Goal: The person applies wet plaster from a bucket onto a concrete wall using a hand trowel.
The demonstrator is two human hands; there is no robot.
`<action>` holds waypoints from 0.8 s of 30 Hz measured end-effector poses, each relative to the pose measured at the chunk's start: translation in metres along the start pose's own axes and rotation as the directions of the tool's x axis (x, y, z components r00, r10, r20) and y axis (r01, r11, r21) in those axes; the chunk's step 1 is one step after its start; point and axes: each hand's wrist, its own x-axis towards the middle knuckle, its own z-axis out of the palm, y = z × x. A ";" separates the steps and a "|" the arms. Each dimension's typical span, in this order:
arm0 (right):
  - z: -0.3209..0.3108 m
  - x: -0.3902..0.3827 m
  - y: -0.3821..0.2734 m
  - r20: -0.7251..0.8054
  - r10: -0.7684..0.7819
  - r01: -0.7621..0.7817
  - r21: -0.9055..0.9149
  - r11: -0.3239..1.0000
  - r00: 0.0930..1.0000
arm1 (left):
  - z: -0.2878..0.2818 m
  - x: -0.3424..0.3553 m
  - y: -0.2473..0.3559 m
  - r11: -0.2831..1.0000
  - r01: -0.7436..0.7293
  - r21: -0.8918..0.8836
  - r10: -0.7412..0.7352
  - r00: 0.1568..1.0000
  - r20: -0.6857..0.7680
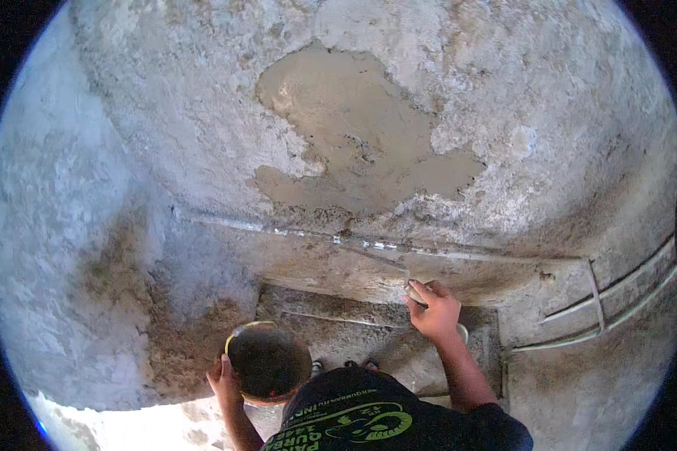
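Currently, left hand pinching bucket rim; right hand closed round trowel handle, open gap between.

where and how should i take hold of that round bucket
Probably the bucket is best held by its left rim, coming from the person's left: the round mouth opens upward, offering an edge to pinch, and the left grip holds it there. Its lower right is close to the dark shirt.

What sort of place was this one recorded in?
Probably a building site or a space under repair: a rough, blotchy wall bears a smoother patch that looks like fresh mortar, and the left hand holds a round bucket by its rim.
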 end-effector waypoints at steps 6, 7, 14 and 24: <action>-0.010 0.052 -0.011 -0.237 0.075 -0.036 0.166 0.986 0.969 | 0.022 -0.001 -0.004 0.989 -0.128 0.080 0.131 0.991 -0.033; -0.010 0.062 -0.013 -0.234 0.077 -0.037 0.168 0.985 0.969 | 0.022 -0.003 -0.002 0.996 -0.073 0.049 0.074 0.997 -0.013; 0.024 0.108 -0.046 -0.207 -0.146 0.194 0.234 0.953 0.967 | 0.038 0.001 -0.010 0.985 -0.166 0.037 0.169 0.980 -0.106; 0.065 0.121 -0.065 -0.157 0.128 -0.113 0.104 0.988 0.979 | 0.017 0.016 0.003 0.998 -0.053 0.044 0.054 0.998 -0.025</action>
